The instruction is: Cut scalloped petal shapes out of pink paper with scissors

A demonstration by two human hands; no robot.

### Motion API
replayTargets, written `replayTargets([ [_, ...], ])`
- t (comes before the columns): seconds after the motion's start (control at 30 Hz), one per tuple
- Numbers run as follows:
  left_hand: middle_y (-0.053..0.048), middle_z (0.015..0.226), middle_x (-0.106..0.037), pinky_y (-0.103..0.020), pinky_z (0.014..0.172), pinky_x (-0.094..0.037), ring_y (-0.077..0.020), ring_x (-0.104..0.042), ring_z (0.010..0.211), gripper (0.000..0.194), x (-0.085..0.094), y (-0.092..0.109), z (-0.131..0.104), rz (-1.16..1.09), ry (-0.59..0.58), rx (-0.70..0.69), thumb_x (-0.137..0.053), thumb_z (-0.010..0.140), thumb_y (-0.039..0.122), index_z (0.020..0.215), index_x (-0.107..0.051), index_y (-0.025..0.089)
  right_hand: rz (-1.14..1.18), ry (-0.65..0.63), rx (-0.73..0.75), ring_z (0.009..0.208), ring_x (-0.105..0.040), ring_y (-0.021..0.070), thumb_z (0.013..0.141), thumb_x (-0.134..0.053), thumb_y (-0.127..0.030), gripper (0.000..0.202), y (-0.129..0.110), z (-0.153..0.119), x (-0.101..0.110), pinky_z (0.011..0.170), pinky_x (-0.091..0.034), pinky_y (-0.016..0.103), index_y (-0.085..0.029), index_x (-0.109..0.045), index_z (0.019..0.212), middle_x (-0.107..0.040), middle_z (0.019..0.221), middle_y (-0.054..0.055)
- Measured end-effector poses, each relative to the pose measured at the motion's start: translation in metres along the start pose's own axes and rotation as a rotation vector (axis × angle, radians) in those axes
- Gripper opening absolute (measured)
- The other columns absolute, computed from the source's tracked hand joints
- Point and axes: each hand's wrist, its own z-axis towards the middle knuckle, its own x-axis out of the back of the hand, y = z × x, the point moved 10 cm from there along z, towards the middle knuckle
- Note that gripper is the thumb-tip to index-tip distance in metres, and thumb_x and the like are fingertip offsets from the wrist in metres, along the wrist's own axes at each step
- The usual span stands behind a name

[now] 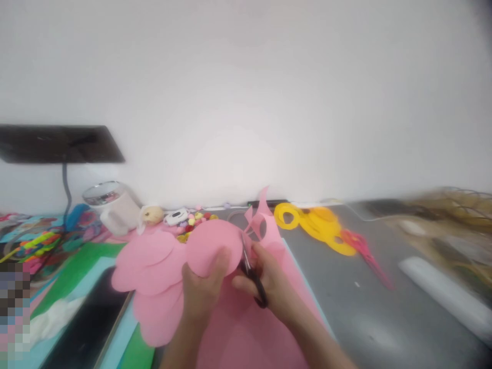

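Note:
My left hand (205, 287) grips the lower edge of a round pink paper piece (213, 243), its thumb lying on top. At the circle's right edge, my right hand (267, 274) is closed on dark-handled scissors (253, 279). The blades point up and away along the edge, with a strip of pink paper beside them. Several pink paper circles (154, 261) overlap in a pile to the left of my left hand. Pink sheets (249, 328) lie beneath both hands, and cut pink scraps (265, 220) stick up behind the scissors.
Yellow paper rings and scraps (319, 225) lie at the back right beside pink scissors (367, 253). A white roll (446, 294) rests on the grey table (346, 307) at right. A black flat object (88, 323) lies left; a white mug (119, 210) stands behind.

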Motion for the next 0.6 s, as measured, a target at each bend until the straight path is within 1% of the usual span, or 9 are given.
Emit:
replayTargets([
  [0.1,-0.017,0.085,-0.072,-0.038,0.067,-0.054,-0.0297,-0.068,0.08,0.05,-0.001,0.006,-0.003,0.006,-0.007,0.004,-0.075,0.053,0.05,0.083,-0.065,0.011,0.007,-0.015,-0.003,0.049,-0.033,0.0082,0.063,-0.081,-0.025,0.048,0.001,0.0,-0.002,0.047,-0.025,0.023,-0.021,-0.046,0.096,-0.038,0.054,-0.011],
  [0.17,-0.016,0.081,-0.072,-0.036,0.062,-0.053,-0.0286,-0.068,0.075,0.045,-0.001,0.013,-0.006,0.009,-0.005,-0.004,-0.073,0.055,0.049,0.079,-0.065,0.011,0.003,-0.015,-0.004,0.048,-0.031,0.0078,0.064,-0.08,-0.023,0.047,0.001,0.0,-0.002,0.047,-0.023,0.023,-0.021,-0.047,0.096,-0.038,0.054,-0.011],
  [0.33,-0.011,0.066,-0.072,-0.03,0.052,-0.051,-0.0239,-0.067,0.064,0.03,-0.005,0.03,-0.011,-0.059,-0.026,-0.052,-0.071,0.058,0.041,0.065,-0.065,0.013,-0.023,0.009,-0.042,0.047,-0.03,0.007,0.063,-0.079,-0.021,0.045,0.001,-0.001,-0.001,0.045,-0.021,0.022,-0.02,-0.047,0.095,-0.037,0.053,-0.012],
  [0.4,-0.008,0.058,-0.069,-0.027,0.046,-0.047,-0.0208,-0.063,0.056,0.028,-0.004,0.033,-0.012,-0.049,-0.024,-0.072,-0.07,0.058,0.042,0.059,-0.063,0.014,-0.021,0.003,-0.043,0.047,-0.029,0.0065,0.063,-0.079,-0.02,0.045,0.001,-0.002,-0.001,0.045,-0.021,0.021,-0.02,-0.047,0.096,-0.037,0.053,-0.013],
  [0.5,-0.005,0.05,-0.064,-0.025,0.043,-0.044,-0.0174,-0.058,0.05,0.029,-0.003,0.034,-0.011,-0.03,-0.022,-0.096,-0.069,0.059,0.042,0.053,-0.06,0.016,0.002,-0.014,-0.032,0.046,-0.028,0.006,0.064,-0.078,-0.02,0.046,0.002,-0.002,-0.004,0.044,-0.021,0.021,-0.02,-0.046,0.096,-0.037,0.051,-0.014],
  [0.6,-0.005,0.049,-0.063,-0.026,0.043,-0.044,-0.0181,-0.058,0.049,0.03,-0.004,0.034,-0.012,-0.012,-0.035,-0.105,-0.069,0.061,0.043,0.052,-0.059,0.016,0.009,0.005,-0.039,0.045,-0.028,0.0058,0.063,-0.079,-0.019,0.047,0.005,-0.002,-0.003,0.043,-0.021,0.021,-0.02,-0.046,0.097,-0.036,0.051,-0.014],
])
